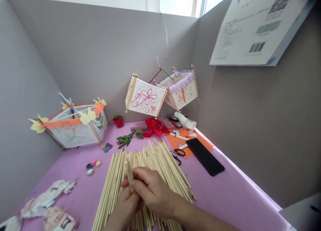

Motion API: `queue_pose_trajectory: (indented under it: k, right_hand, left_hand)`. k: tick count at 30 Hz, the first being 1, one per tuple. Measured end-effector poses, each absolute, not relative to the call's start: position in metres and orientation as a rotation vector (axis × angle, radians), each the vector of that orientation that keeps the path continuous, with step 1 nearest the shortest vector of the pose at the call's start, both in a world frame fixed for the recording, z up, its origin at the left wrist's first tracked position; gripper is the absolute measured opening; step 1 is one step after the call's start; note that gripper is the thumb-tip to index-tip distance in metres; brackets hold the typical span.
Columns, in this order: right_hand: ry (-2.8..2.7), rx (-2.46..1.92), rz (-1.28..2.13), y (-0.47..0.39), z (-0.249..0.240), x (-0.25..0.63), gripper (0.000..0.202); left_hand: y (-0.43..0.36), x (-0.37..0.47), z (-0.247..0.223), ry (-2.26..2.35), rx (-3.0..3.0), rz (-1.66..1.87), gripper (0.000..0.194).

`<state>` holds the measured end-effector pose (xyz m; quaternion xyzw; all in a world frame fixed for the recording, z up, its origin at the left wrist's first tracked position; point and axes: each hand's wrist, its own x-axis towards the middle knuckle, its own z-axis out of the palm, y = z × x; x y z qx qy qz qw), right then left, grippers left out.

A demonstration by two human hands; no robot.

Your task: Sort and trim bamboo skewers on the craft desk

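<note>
Many thin wooden sticks [173,167] are spread in a broad layer on the purple tabletop. Above them, my left hand [125,202] is closed around the lower part of one or more wooden sticks [129,172] held nearly upright. My right hand [154,189] wraps over from the right, its thumb and fingers pressed against the same sticks just above the left hand. Their lower ends are hidden inside my hands, and I cannot tell how many there are. Black-handled scissors [179,152] lie to the right of the layer.
A black phone [205,156] rests at right near orange paper [205,142]. Paper lanterns stand at left [72,134] and hang [147,98] at the back. Crumpled wrapping [45,199] lies front left, small paint pots [90,171] beyond it. Grey partitions surround the table.
</note>
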<state>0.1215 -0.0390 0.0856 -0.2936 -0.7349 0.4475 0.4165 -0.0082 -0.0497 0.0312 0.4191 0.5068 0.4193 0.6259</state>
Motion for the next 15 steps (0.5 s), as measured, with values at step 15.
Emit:
queue_pose_trajectory:
  k: [15]
  right_hand:
    - [-1.42,-0.786,1.668,-0.032,0.071,0.129,0.029]
  left_hand:
    - [-0.057,-0.002,0.035,1.109,1.226,0.938,0.044]
